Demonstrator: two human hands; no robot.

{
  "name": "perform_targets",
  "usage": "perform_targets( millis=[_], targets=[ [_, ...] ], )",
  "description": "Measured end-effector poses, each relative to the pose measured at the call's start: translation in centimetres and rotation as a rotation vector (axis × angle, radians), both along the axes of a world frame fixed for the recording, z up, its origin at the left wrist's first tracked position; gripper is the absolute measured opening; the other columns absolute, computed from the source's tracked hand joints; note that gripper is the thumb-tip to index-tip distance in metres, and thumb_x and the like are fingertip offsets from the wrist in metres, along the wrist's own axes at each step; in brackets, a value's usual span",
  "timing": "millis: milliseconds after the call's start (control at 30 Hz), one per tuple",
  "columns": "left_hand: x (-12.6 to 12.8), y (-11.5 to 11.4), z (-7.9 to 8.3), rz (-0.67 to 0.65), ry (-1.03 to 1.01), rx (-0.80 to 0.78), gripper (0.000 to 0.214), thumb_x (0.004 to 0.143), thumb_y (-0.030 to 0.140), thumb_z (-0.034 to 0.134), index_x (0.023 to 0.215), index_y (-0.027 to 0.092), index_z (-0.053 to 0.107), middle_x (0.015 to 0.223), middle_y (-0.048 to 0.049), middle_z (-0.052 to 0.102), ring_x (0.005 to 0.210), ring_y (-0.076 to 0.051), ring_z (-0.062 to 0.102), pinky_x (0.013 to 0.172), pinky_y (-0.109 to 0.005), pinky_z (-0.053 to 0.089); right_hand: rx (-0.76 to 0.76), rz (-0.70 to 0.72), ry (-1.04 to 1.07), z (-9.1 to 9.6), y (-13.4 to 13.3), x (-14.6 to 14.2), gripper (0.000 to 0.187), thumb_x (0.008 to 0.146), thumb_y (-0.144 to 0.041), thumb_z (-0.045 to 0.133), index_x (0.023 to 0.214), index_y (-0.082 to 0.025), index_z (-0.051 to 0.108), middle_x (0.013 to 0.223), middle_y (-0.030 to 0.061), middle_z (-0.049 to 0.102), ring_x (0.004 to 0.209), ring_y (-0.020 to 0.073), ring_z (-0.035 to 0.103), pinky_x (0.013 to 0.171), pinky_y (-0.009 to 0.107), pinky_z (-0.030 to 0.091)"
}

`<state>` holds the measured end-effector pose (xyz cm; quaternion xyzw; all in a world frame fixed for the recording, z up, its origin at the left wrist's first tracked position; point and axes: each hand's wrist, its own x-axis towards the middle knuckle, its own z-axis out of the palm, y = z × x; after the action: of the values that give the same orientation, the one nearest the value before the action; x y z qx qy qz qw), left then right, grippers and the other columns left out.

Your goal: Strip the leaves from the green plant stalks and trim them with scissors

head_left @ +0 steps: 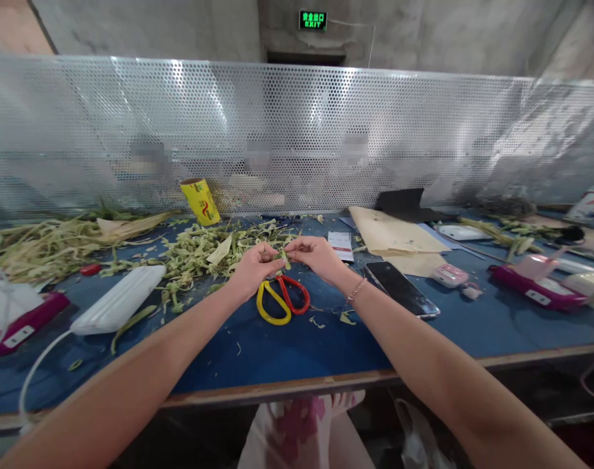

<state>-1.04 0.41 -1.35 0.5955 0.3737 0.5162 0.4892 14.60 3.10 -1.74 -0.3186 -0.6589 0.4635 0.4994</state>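
Note:
Both my hands meet over the blue table [258, 358], their fingertips pinched on one small green plant piece [284, 258]. My left hand [256, 268] grips it from the left and my right hand [317, 259], with a bracelet at the wrist, from the right. Just below my fingers lie scissors [283, 299] with one yellow and one red handle loop; their blades are hidden. Left of my hands spreads a heap of pale green plant bits [199, 251]. A white printed card [340, 245] lies beyond my right hand.
A yellow cardboard tube [200, 202] leans by the perforated metal screen [297, 130]. Long dry stalks [67, 238] and a white corded device [121, 301] lie left. Rightward are a phone [402, 288], brown paper [397, 232], a pink case [451, 275] and a magenta power strip [536, 290].

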Motion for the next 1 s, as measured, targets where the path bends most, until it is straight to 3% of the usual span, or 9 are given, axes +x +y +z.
perform_targets(
  millis=[200,367,667,867,1000],
  targets=[
    [-0.16,0.09,-0.11,0.013,0.073,0.065,0.032,0.056,0.024,0.073,0.069,0.017,0.045,0.051,0.0056,0.056,0.041,-0.005,0.044,0.043,-0.018,0.032,0.111,-0.012,-0.062,-0.07,-0.25,-0.11,0.021,0.065,-0.013,0.058,0.085,-0.017,0.062,0.074,0.001,0.063,0.068,0.0103,0.06,0.069,0.026,0.051],
    [0.03,0.07,0.18,0.071,0.12,0.146,0.034,0.051,0.026,0.076,0.066,0.016,0.047,0.053,0.0053,0.056,0.049,-0.007,0.05,0.05,-0.02,0.038,0.129,-0.095,-0.017,-0.01,-0.64,-0.52,0.019,0.065,-0.013,0.056,0.084,-0.017,0.06,0.075,0.0008,0.062,0.071,0.0101,0.059,0.066,0.024,0.051],
    [0.32,-0.24,0.55,0.088,0.048,0.024,0.035,0.047,0.025,0.078,0.064,0.016,0.048,0.048,0.0061,0.053,0.042,-0.005,0.045,0.043,-0.019,0.033,0.086,-0.092,0.062,0.18,-0.64,-0.26,0.016,0.061,-0.022,0.065,0.074,-0.017,0.057,0.068,-0.0005,0.061,0.065,0.0092,0.059,0.065,0.023,0.05],
    [0.27,-0.15,0.54,0.096,0.073,0.043,0.034,0.049,0.024,0.076,0.063,0.017,0.047,0.05,0.0049,0.056,0.045,-0.008,0.051,0.046,-0.02,0.037,0.133,-0.057,-0.05,-0.16,-0.16,0.12,0.011,0.064,-0.018,0.062,0.075,-0.016,0.063,0.073,0.0014,0.066,0.07,0.0115,0.062,0.071,0.026,0.051],
    [-0.01,0.24,0.24,0.135,0.201,0.117,0.033,0.046,0.019,0.077,0.063,0.016,0.049,0.053,0.0041,0.059,0.05,-0.009,0.056,0.051,-0.021,0.04,0.22,-0.147,-0.205,-0.4,-0.51,-0.15,0.018,0.069,-0.012,0.056,0.082,-0.017,0.068,0.083,0.0036,0.07,0.081,0.0154,0.064,0.079,0.032,0.05]
  ],
)
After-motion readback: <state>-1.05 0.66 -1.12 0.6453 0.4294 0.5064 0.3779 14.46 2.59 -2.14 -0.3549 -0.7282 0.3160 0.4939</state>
